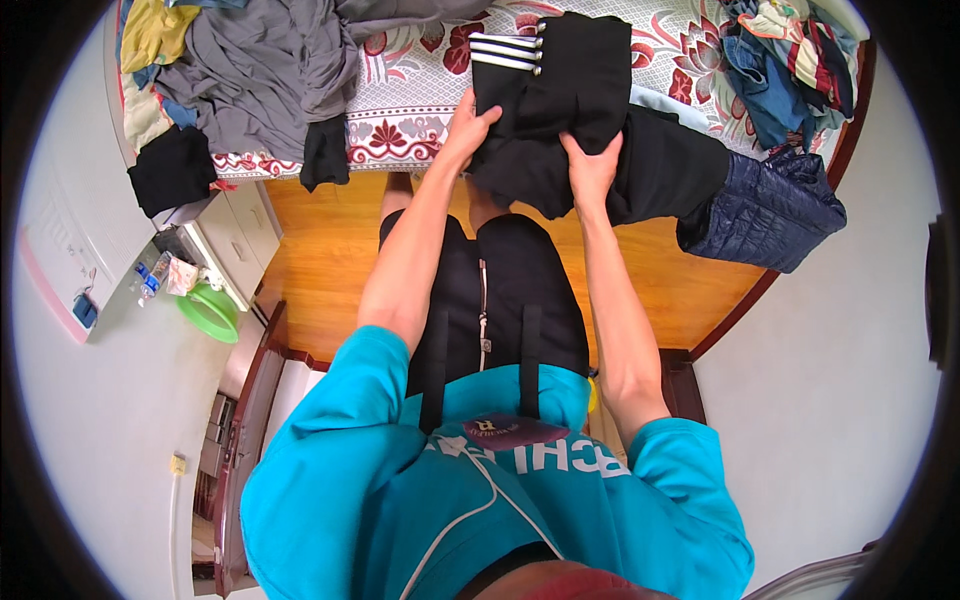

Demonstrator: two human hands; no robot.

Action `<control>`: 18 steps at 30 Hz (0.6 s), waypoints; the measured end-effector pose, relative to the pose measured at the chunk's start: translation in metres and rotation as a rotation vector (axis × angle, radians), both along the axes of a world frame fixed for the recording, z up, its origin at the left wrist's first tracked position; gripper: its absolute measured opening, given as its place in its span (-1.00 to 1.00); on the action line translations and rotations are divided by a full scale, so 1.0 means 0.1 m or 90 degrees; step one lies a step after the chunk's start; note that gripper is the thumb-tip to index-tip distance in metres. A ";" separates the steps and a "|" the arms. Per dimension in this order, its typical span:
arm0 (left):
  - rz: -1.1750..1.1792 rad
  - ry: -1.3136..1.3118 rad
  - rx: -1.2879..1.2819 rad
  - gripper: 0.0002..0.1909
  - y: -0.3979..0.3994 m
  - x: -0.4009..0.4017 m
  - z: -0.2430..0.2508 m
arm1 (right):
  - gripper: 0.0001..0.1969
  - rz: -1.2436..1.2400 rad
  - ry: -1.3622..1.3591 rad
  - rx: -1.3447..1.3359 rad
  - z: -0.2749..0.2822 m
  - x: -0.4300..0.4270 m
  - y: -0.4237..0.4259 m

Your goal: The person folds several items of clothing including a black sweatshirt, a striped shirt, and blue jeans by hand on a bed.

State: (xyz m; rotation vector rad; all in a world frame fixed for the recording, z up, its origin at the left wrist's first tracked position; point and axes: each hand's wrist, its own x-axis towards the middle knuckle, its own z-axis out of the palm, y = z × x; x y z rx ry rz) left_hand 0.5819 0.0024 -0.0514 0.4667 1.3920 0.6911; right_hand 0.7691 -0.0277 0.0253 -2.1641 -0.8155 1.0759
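Note:
Between my two hands is a folded black garment (574, 75) with several white stripes or cords along its far left side. My left hand (472, 129) grips its left edge, thumb on top. My right hand (591, 166) grips its near edge, toward the right. The folded part rests on or just above the patterned bed cover (412, 90), and loose black cloth hangs below it between the hands. Right of my right hand lies another stretch of black cloth (667, 165); whether it belongs to the held garment, I cannot tell.
A navy quilted jacket (765, 210) hangs over the bed's near right edge. Jeans and mixed clothes (772, 82) lie far right. A large grey cloth (255, 75) and a black garment (172, 169) cover the left. A white cabinet (232, 232) and green basin (210, 311) stand left.

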 end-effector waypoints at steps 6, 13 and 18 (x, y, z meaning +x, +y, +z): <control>-0.090 0.322 0.063 -0.51 -0.12 0.11 0.02 | 0.02 0.123 -0.171 -0.014 0.13 -0.39 -0.07; -0.183 0.363 0.211 -0.34 -0.52 0.07 0.45 | -0.38 0.495 -0.322 0.052 0.44 -0.70 -0.20; -0.188 0.318 0.168 -0.38 -0.61 -0.11 0.44 | -0.49 0.531 -0.369 0.032 0.17 -0.57 -0.16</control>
